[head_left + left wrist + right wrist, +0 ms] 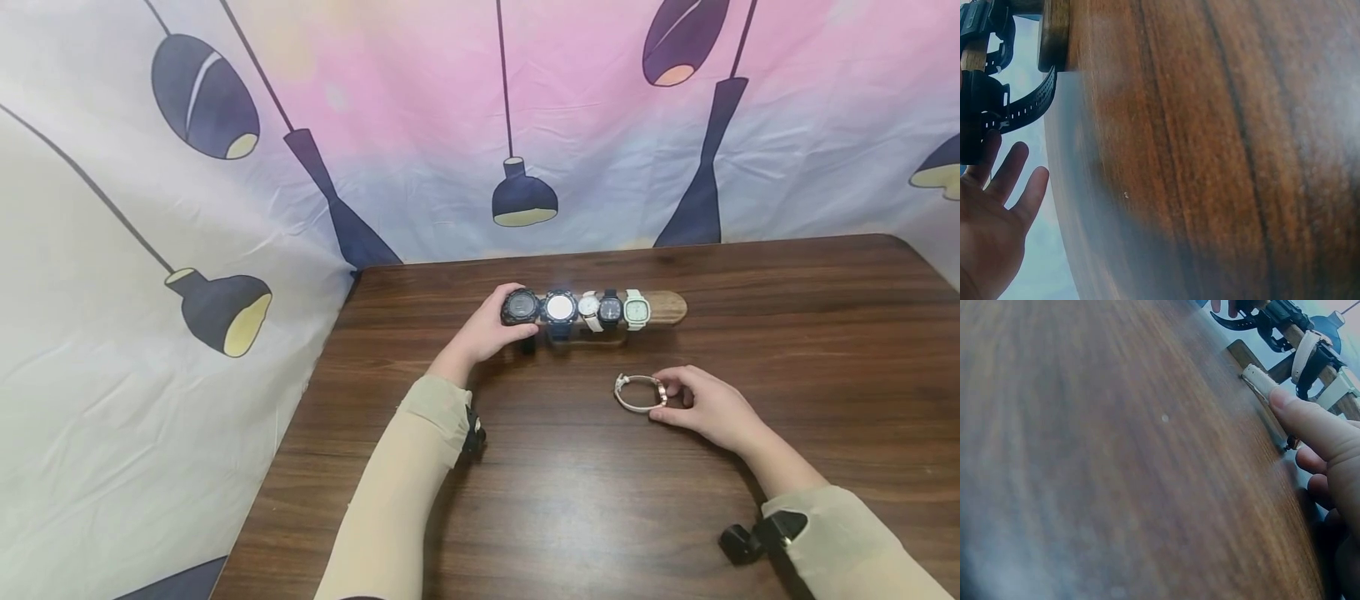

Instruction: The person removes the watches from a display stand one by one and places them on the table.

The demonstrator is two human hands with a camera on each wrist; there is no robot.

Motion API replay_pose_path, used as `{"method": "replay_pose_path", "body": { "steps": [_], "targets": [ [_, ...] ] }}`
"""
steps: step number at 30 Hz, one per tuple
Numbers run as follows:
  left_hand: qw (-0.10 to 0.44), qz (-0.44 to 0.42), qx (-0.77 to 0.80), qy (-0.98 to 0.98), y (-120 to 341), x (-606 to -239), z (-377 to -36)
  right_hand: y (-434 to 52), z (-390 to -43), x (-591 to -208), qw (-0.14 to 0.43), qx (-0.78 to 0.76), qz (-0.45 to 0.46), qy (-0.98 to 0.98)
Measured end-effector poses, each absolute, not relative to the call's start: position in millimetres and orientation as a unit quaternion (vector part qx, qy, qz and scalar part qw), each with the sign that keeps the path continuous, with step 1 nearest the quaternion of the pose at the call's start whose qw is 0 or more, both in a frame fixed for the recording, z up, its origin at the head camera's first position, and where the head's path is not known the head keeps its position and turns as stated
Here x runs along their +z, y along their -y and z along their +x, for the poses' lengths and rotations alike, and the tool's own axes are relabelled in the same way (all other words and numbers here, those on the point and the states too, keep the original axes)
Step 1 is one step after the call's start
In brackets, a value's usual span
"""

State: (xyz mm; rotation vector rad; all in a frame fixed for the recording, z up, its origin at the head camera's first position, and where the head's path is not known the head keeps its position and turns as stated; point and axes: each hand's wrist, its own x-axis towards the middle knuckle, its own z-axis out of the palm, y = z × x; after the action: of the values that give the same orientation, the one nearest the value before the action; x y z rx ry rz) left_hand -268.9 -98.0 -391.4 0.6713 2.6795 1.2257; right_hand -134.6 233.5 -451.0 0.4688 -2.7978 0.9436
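Five watches sit on the wooden bar stand (667, 307). Left hand (487, 332) rests open against the black round-faced watch (520, 307); right hand (708, 407) pinches the cream-strapped watch (637, 392), not yet mounted, on the surface (570, 500).

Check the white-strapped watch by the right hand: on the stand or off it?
Off. The white-strapped watch lies on the table, in front of the wooden stand, with the right hand touching its case.

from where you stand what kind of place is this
Probably a staged tabletop recording spot, not a shop: a wooden table, a printed lamp-pattern cloth backdrop hung behind it, and a wooden watch stand holding five watches.
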Motion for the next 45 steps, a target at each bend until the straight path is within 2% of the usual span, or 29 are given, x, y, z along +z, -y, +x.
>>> {"method": "replay_pose_path", "body": {
  "steps": [9, 24, 33, 45],
  "targets": [
    [0.063, 0.222, 0.401, -0.886, 97.6, -390.0, -268.6, -235.3, -134.1, -448.4, 0.06, 0.337, 0.158, 0.926],
    [0.06, 0.226, 0.408, -0.882, 98.5, -390.9, -268.6, -237.1, -135.6, -447.0, 0.071, 0.374, 0.166, 0.91],
    [0.062, 0.23, 0.413, -0.879, 97.8, -390.7, -268.2, -242.5, -136.9, -441.9, 0.041, 0.392, 0.143, 0.908],
    [0.069, 0.23, 0.419, -0.876, 98.1, -391.5, -269.4, -246.2, -141.5, -435.0, 0.036, 0.391, 0.114, 0.913]
  ]
}}
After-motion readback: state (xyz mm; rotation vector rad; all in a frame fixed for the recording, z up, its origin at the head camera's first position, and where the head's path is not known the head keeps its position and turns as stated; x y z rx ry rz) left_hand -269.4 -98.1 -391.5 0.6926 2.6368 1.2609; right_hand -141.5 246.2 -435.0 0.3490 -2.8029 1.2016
